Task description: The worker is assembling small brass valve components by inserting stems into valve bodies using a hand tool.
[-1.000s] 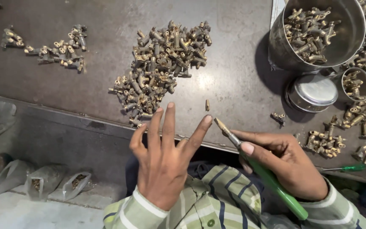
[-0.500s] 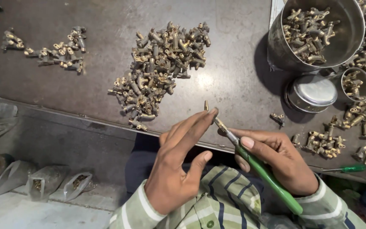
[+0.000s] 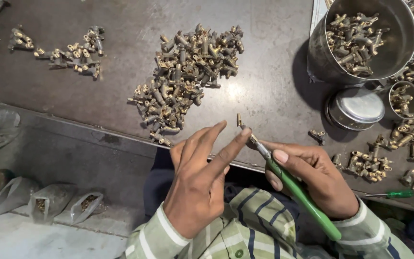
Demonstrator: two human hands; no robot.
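Right hand (image 3: 312, 180) grips green-handled pliers (image 3: 297, 189) clamping a small brass fitting (image 3: 239, 120). Left hand (image 3: 200, 180) index fingertip touches the tip. Brass fittings pile (image 3: 185, 79) beyond.

A big heap of brass fittings (image 3: 185, 79) lay mid-table on the dark metal table (image 3: 269, 91), with a smaller scatter (image 3: 68, 50) toward the far left. A steel pot (image 3: 365, 38) holding more fittings stood at the upper right, a round tin lid (image 3: 355, 108) just beside it. Three small plastic bags (image 3: 49, 204) lay on the floor below the table edge.

three clear plastic bags (image 3: 49, 201) of small brass parts, near left on the pale floor, slumped side by side
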